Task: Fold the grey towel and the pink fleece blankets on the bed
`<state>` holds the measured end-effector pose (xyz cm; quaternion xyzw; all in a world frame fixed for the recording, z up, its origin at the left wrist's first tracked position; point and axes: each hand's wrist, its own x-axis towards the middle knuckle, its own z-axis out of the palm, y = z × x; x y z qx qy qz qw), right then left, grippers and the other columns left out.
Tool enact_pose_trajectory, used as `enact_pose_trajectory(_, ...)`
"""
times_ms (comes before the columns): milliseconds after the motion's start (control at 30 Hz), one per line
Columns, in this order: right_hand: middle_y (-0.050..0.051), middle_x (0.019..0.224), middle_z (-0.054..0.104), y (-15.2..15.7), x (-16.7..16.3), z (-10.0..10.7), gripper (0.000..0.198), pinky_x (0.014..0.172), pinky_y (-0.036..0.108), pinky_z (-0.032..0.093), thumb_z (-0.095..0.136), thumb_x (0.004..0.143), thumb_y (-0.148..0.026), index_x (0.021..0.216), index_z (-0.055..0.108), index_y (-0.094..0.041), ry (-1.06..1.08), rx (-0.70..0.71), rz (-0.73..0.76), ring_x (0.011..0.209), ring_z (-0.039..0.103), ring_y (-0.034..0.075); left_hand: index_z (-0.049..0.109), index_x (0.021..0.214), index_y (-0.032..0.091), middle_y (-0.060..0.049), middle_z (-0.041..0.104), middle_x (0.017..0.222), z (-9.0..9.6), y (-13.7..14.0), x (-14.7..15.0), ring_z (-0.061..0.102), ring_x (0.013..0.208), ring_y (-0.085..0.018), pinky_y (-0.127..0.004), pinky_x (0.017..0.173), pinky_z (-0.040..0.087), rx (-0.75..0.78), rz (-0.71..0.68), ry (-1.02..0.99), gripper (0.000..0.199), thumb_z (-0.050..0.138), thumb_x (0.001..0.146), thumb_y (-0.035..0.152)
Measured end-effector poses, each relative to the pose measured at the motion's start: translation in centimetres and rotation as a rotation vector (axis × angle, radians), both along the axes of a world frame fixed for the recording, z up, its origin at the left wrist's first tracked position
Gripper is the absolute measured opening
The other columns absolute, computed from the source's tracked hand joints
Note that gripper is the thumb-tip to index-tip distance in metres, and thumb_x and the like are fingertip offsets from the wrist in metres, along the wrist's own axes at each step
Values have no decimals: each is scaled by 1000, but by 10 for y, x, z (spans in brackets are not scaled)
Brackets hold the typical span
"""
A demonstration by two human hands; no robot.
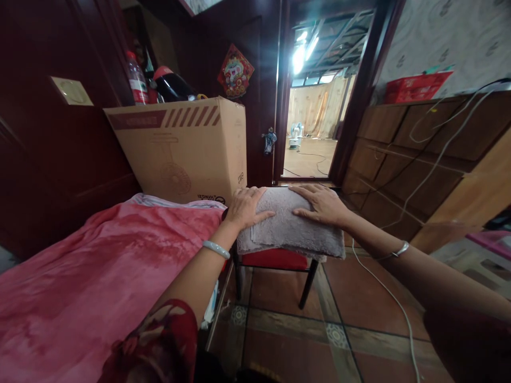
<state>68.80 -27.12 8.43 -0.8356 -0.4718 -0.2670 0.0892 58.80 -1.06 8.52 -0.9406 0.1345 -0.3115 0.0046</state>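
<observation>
Lying folded in layers on the chair (275, 259), right in front of the person, there's the grey towel (279, 230), fuzzy and a little uneven along its near edge! Two hands on it now: the left hand (244, 208) is on the far left corner, fingers loose, thumb pointing inward, nothing gripped. Over on the other side, the right hand (322, 205) lies spread on the top layer, relaxed and clutching nothing. The thumbs point at each other, bare towel between them. A pale bracelet (216, 249) circles the left wrist, a silvery bangle (400, 249) the right.

Under the towel, the red seat peeks out, dark legs standing on the brown tiled floor (279, 287). Just left of the chair, a pink blanket (120, 260) spreads wide, and behind it rises a cardboard box (187, 143) printed with a fan, a red-capped bottle (138, 82) on top. Look past it: a dark door (255, 58) with a bright red decoration (235, 72), and through the doorway a fan (296, 135) in front of a pale curtain (307, 109). To the right, a wooden cabinet (399, 127) carries a red basket (417, 86), while a white cable (399, 306) snakes across the tiles!
</observation>
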Motion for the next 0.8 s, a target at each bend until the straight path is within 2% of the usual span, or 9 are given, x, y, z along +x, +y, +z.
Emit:
enact_pose_trajectory(233,12,144,56,1,-3,1,77,102,53,42,40,93,-74,154,41,-26,3,-13,-15,124,55,37,47,143,18,-14,60,133,2,1,-1,54,125,-32,-48,108,38,5,-14,52,77,61,84,67)
enact_pose_trajectory(300,13,144,56,0,-5,1,77,102,52,43,39,93,-74,153,42,-26,6,-14,-14,124,55,37,42,148,18,-15,53,145,0,3,-8,47,135,-33,-49,113,34,20,3,66,81,62,85,64)
enact_pose_trajectory(400,12,143,57,0,-6,1,76,101,52,43,38,94,-74,152,43,-26,12,-9,-16,123,55,37,32,155,18,-17,33,162,-11,8,-32,26,150,-34,-53,121,24,40,58,80,83,64,87,54)
enact_pose_trajectory(467,12,142,58,0,-6,0,75,99,52,44,38,94,-73,152,44,-27,17,-5,-30,122,56,37,32,156,19,-15,23,167,-24,14,-58,17,154,-34,-55,123,20,55,80,102,78,63,90,47)
enact_pose_trajectory(567,13,141,59,0,-5,-1,74,97,53,46,38,94,-72,152,44,-27,22,-8,-59,122,56,38,34,155,23,-12,18,168,-54,29,-107,15,155,-32,-54,123,21,60,93,146,69,58,93,41)
enact_pose_trajectory(667,13,141,58,1,-7,-1,75,97,55,47,37,93,-73,152,44,-27,18,-8,-71,122,56,39,32,157,23,-13,25,166,-92,56,-163,23,153,-31,-53,122,25,39,160,221,67,54,95,38)
enact_pose_trajectory(800,16,141,59,-1,-13,-3,79,99,60,47,34,91,-76,148,49,-23,41,30,-29,124,56,41,34,156,21,-16,32,163,-135,97,-254,31,149,-32,-52,119,32,-13,362,331,66,52,95,37)
